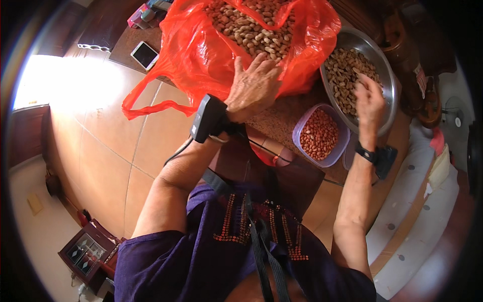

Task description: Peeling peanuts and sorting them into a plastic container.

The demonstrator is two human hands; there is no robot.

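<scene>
My left hand (253,86) reaches into the mouth of a red plastic bag (193,55) full of unshelled peanuts (249,27); its fingers curl among the nuts, so a grip cannot be made out. My right hand (370,100) hovers over a metal bowl (385,60) of peanut shells (347,70), fingers loosely bent with nothing visibly in them. Between the hands stands a purple plastic tub (298,137) of red shelled peanuts (319,134). Both wrists wear black devices on straps.
A phone (145,54) lies on the table's far left corner. Tiled floor (100,146) spreads to the left, with a small dark cabinet (88,251) at lower left. A white spotted surface (417,221) runs along the right. Dark wooden objects (422,85) stand beyond the bowl.
</scene>
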